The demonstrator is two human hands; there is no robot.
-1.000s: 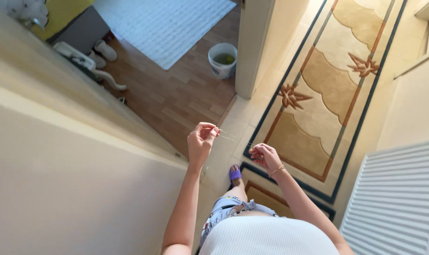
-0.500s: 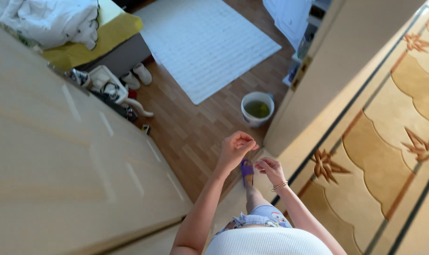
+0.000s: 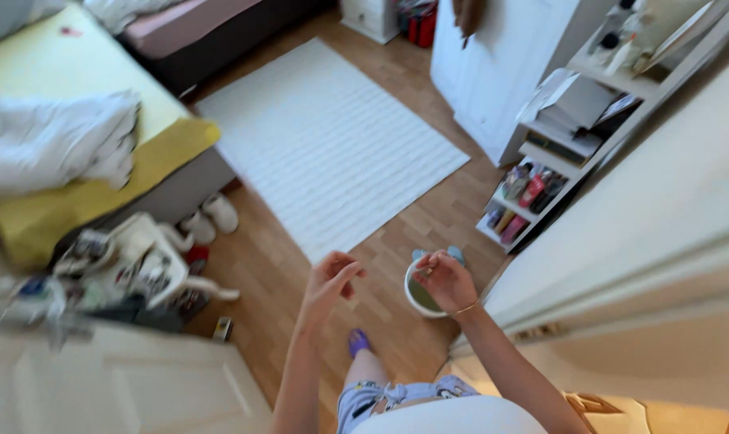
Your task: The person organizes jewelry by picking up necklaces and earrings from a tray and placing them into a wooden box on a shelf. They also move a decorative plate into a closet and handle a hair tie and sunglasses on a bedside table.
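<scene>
A home bedroom: a bed (image 3: 75, 161) with rumpled bedding, a white rug (image 3: 332, 145), slippers (image 3: 208, 217), wood floor (image 3: 380, 305), shelves (image 3: 557, 153).

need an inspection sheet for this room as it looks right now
surface: wood-look floor with a white ribbed rug on it.
job's things: white bucket of greenish liquid on the floor, directly under the right hand.
clutter: white stool piled with small items, pale slippers by the bed, rumpled white bedding on a yellow sheet.
grippers: left hand open, fingers loosely curled, holding nothing visible; right hand with fingers pinched, too blurred to tell whether it holds anything.
cables: nothing seen.
surroundings: open shelf unit with bottles and papers, white wardrobe, pale door at lower left.
</scene>
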